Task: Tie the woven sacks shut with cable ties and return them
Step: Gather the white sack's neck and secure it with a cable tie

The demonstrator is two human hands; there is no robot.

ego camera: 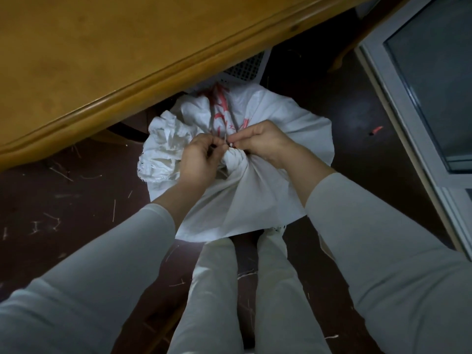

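Leftmost, well to the left of and beyond the white woven plastic sack (255, 195), runs the honey-coloured wooden table (102, 60) with its rounded moulded edge. The dark brown floor (51, 213) left of the sack is strewn with pale fibre scraps.

The sack stands on the floor, its rim partly under the table edge, in front of the person's pale trouser legs (217, 290). Its mouth is gathered into a twisted neck, so what it holds cannot be seen. The loose rim flares out crumpled to the left of the neck.

The left hand (201, 157) sits at the neck's left side, fingers curled, pinching the thin pale plastic cable tie (225, 140), whose free end sticks up between the two hands. The right hand (263, 141) is on the neck's right side, thumb and fingertips pinched on the tie's small pale head against the bunched fabric.

Red printed characters (221, 106) run along the folds on the sack's far side, too creased to read.

Behind the sack a white perforated plastic crate (245, 66) shows under the table; its contents are hidden.

To the right of the sack a small red scrap (377, 129) lies on the floor, and further right stands a grey-framed glass door (421, 85).
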